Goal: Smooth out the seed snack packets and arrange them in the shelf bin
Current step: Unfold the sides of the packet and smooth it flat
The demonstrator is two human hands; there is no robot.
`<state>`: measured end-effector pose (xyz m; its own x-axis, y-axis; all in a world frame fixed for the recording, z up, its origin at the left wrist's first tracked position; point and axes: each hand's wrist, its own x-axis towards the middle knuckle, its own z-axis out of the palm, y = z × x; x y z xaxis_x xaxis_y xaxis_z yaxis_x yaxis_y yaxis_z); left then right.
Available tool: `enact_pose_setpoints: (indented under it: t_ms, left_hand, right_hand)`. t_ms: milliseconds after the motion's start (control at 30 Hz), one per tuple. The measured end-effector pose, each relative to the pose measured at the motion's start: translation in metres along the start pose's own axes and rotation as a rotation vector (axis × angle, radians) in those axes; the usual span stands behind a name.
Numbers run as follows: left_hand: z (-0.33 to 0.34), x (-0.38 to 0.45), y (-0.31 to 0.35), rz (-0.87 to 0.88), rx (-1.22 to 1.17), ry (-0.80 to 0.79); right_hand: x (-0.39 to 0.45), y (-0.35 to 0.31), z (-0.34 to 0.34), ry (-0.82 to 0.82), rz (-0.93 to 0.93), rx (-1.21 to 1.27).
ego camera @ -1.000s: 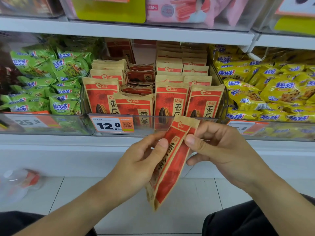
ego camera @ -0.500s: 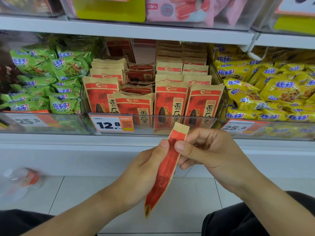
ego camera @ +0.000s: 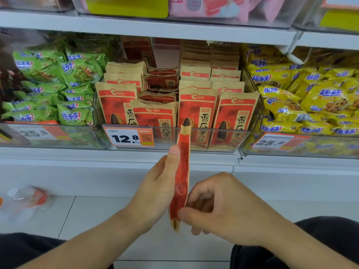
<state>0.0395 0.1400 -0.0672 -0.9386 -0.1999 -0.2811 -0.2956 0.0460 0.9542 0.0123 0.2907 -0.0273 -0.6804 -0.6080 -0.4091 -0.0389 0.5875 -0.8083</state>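
A red and tan seed snack packet (ego camera: 182, 171) stands edge-on and upright in front of the shelf, below the bin. My left hand (ego camera: 157, 187) grips its upper half, thumb along the edge. My right hand (ego camera: 223, 206) pinches its lower end between thumb and fingers. The clear shelf bin (ego camera: 229, 140) behind holds several matching seed packets (ego camera: 198, 109) in upright rows; a few in the middle (ego camera: 161, 82) lie flat and askew.
Green snack bags (ego camera: 58, 90) fill the bin to the left, yellow ones (ego camera: 310, 98) the bin to the right. Price tag 12.8 (ego camera: 129, 137) hangs on the bin front. A blurred clear bottle (ego camera: 23, 200) lies on the floor at left. My knees frame the bottom.
The packet turned from angled to edge-on and upright. My right hand slid down from its top to its lower end; my left hand kept its hold.
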Motion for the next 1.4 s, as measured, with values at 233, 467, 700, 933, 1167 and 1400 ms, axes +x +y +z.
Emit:
enact_pose_setpoints:
  t_ms: [233, 467, 700, 933, 1167, 1400]
  left_hand:
    - [-0.007, -0.003, 0.008, 0.022, 0.066, -0.268]
    - [-0.006, 0.0, 0.001, -0.009, -0.045, -0.331]
    - [-0.002, -0.001, -0.006, 0.015, -0.048, -0.248]
    - [-0.007, 0.004, -0.006, 0.044, 0.001, -0.192]
    - [-0.009, 0.004, -0.003, 0.105, 0.025, -0.176]
    - [-0.008, 0.003, -0.003, 0.243, 0.141, -0.089]
  right_hand:
    - [-0.002, 0.005, -0.019, -0.067, -0.055, -0.053]
    - [0.003, 0.014, -0.021, -0.061, -0.175, -0.177]
    - [0.006, 0.017, -0.026, 0.052, -0.15, -0.208]
    - [0.013, 0.027, -0.048, 0.318, 0.006, -0.093]
    - [0.013, 0.021, -0.049, 0.359, -0.026, 0.255]
    - [0.013, 0.018, -0.035, 0.285, -0.086, 0.273]
